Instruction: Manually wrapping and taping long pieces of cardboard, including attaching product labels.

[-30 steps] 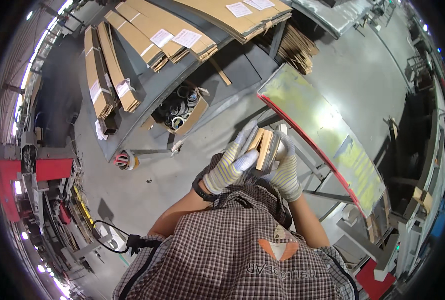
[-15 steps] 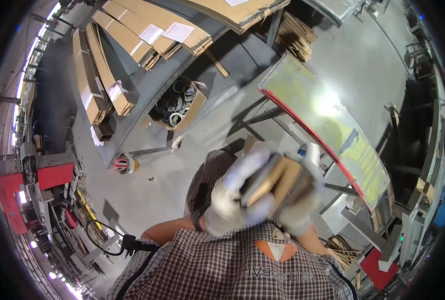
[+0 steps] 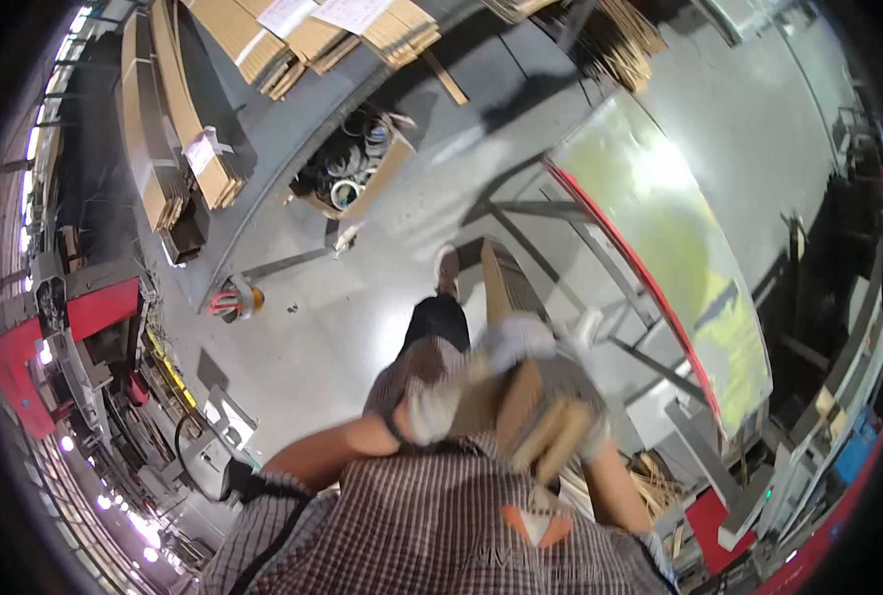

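Both my hands wear pale work gloves and are held close to my chest, blurred by motion. My left hand (image 3: 451,397) and my right hand (image 3: 570,382) grip a bundle of flat brown cardboard pieces (image 3: 535,421) between them. The bundle tilts down toward my checked shirt. Below the hands my dark trouser leg and a shoe (image 3: 447,268) show on the grey floor. A narrow cardboard piece (image 3: 506,283) stands just beyond my hands.
A workbench with a shiny yellow-green top and red edge (image 3: 659,248) stands to the right on a metal frame. Stacks of flat cardboard (image 3: 293,40) lie at the top, beside an open box of tape rolls (image 3: 347,174). Red machinery (image 3: 94,312) is at the left.
My hands have come away from the bench edge and drawn the cardboard bundle down toward my chest. The view has swung, and my leg and shoe now show.
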Demonstrator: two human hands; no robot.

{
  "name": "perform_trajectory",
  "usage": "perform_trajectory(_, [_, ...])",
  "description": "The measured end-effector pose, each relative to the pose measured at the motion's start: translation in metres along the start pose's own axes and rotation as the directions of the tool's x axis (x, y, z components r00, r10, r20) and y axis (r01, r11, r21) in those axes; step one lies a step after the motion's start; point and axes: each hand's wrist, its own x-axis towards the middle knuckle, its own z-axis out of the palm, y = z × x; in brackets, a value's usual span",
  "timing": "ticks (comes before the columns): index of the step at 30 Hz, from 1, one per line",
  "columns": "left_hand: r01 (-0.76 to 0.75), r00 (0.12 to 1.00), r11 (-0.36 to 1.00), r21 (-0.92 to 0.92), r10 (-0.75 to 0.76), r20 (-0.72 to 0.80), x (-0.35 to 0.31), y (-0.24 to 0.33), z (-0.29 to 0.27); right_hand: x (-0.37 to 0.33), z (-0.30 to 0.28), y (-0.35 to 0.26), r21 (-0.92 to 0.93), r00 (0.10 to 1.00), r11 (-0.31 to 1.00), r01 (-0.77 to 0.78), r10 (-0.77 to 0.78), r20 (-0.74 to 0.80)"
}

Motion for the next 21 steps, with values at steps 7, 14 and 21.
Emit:
perform_trajectory(7, [0.210, 0.976, 0.960, -0.187, -0.216, -0.012, -0.014, -0.057, -0.002, 0.044, 0.030, -0.006, 0.053, 0.998, 0.999, 0.009, -0.005, -0.069])
perform_trajectory(14, [-0.079, 0.980, 0.977, -0.199, 0.040, -0.195, -0.016, -0.057, 0.003, 0.076, -0.008, 0.029, 0.167, 0.997, 0.983, -0.079, 0.079, 0.003])
perform_trajectory(21, [0.136, 0.983, 0.984, -0.112, -0.119, 0.143, -0.031, -0.110, -0.004, 0.088, -0.010, 0.027, 0.117, 0.998, 0.991, -0.057, 0.056, 0.011])
